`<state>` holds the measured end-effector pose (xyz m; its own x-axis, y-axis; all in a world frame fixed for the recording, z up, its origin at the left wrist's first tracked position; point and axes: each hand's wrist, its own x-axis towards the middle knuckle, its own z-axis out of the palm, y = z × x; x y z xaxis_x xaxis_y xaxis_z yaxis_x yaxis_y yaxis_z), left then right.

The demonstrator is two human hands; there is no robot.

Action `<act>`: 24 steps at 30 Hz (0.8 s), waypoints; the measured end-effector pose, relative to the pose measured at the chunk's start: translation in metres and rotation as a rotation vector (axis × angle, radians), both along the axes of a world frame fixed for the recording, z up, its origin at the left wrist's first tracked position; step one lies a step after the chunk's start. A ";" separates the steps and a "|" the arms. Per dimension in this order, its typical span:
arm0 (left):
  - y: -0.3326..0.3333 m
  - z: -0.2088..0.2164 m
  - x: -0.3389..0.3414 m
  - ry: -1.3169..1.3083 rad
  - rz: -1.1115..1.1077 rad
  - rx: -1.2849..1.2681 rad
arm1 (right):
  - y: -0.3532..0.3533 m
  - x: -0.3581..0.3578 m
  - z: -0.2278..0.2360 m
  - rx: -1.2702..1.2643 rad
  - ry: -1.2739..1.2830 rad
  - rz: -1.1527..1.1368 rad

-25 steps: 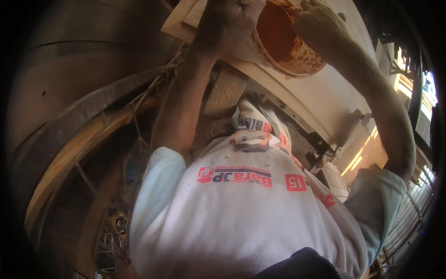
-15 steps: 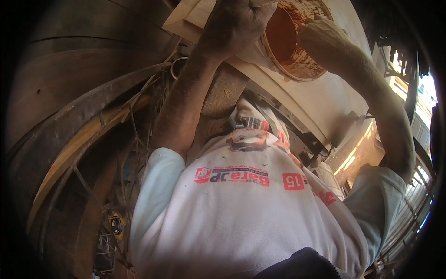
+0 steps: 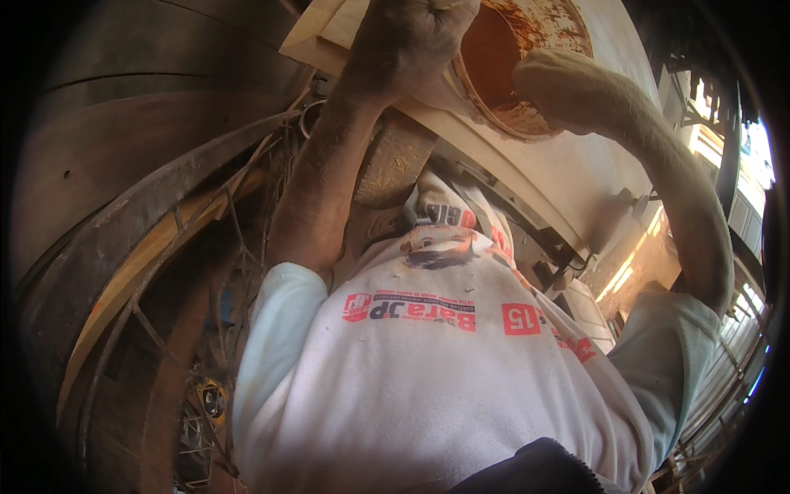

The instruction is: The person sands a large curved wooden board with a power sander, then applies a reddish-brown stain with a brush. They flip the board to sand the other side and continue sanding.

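A round bucket (image 3: 487,66) stands at the top of the view, its inner wall smeared with reddish-brown paste or paint. Reddish-brown material shows inside it. My left hand (image 3: 424,37) is closed beside the bucket's left rim, its fingertips cut off by the upper edge, so I cannot make out what it grips. Over the bucket's opening, at its right side, is my right hand (image 3: 559,90). Its fingers are curled in and mostly turned away, which hides whatever they hold.
Under the bucket lies a pale, smooth board-like surface (image 3: 568,198). A light wooden piece (image 3: 317,37) projects left of my left hand. Curved dark wooden planks (image 3: 148,156) and a thin metal lattice (image 3: 164,247) fill the left side. A rough wooden block (image 3: 393,165) sits below my left wrist.
My right hand has shifted slightly left and down over the bucket. The bucket and my left hand appear a little further left in the view.
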<state>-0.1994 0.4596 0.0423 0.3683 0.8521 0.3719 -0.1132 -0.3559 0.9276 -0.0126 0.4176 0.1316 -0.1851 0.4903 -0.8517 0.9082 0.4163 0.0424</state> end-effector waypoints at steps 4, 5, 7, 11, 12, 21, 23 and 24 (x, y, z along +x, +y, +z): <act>0.000 0.002 0.001 -0.056 -0.052 -0.017 | 0.002 -0.007 0.002 -0.086 -0.008 -0.047; 0.001 0.001 -0.001 -0.042 -0.041 -0.008 | 0.008 -0.024 0.011 -0.127 -0.038 -0.064; 0.001 0.002 -0.001 -0.041 -0.047 -0.009 | 0.006 -0.023 0.010 -0.120 0.020 -0.068; -0.002 0.005 0.000 -0.004 -0.064 -0.043 | 0.000 0.000 0.004 -0.040 0.245 -0.194; -0.001 0.006 -0.001 0.020 -0.055 -0.049 | 0.004 -0.004 0.012 -0.048 0.262 -0.273; -0.011 0.019 -0.007 0.072 -0.024 -0.081 | -0.035 0.046 0.040 0.358 0.658 -0.491; -0.011 0.014 -0.009 0.130 0.006 -0.098 | -0.051 0.050 0.047 0.413 0.702 -0.563; -0.010 0.012 -0.009 0.168 0.026 -0.111 | -0.055 0.053 0.049 0.432 0.732 -0.598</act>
